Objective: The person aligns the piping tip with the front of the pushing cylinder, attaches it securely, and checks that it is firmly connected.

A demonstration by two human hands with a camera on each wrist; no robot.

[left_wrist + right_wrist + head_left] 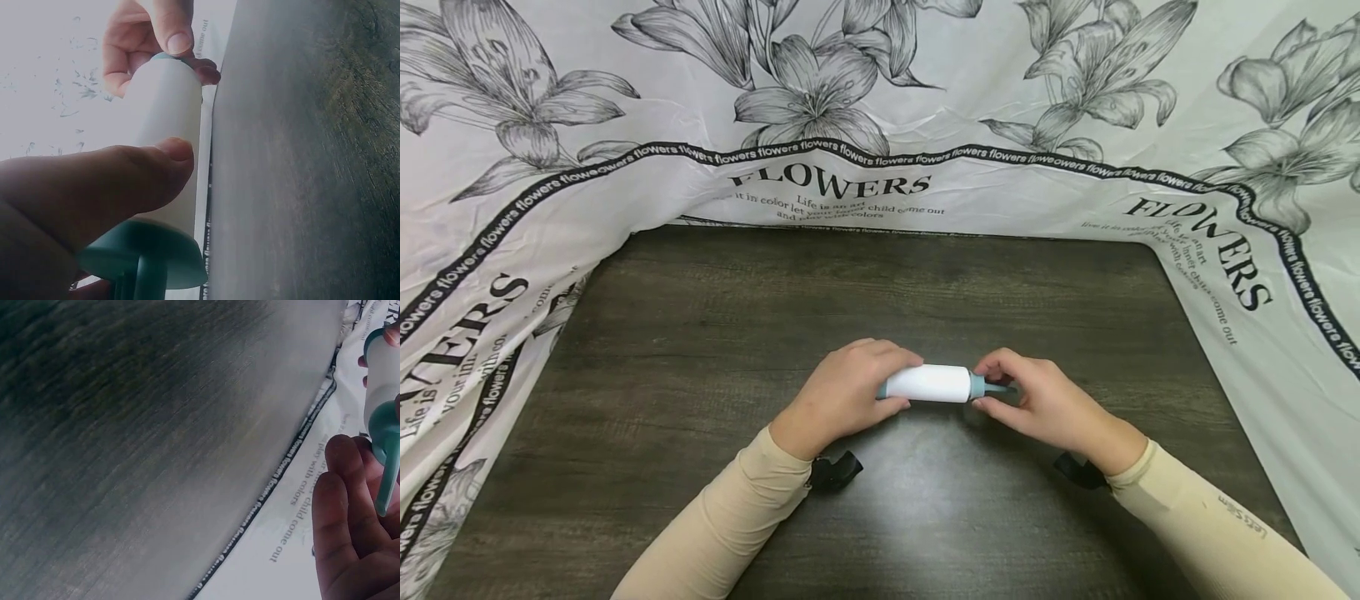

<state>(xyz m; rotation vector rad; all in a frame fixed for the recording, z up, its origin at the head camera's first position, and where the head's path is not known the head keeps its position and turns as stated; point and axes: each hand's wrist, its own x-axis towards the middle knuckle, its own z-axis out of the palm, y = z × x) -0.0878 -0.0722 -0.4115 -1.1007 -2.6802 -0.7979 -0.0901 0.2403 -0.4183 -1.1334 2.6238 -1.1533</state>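
Held lengthwise over the dark table is a hand pump (928,383), a white cylinder with teal ends and a thin teal nozzle. My left hand (847,387) grips its left end, the thumb lying along the white barrel in the left wrist view. Below that thumb a teal flange (147,250) with a narrower post shows. At the other end, my right hand (1043,400) pinches the teal collar (977,385) between thumb and fingers. The nozzle (389,478) points back into the right palm, its tip among the fingers.
The dark wood-grain table (700,317) lies beneath both hands. A white cloth (820,192) printed with flowers and lettering borders it at the back and sides. Black straps (837,472) sit at both wrists, beside cream sleeves.
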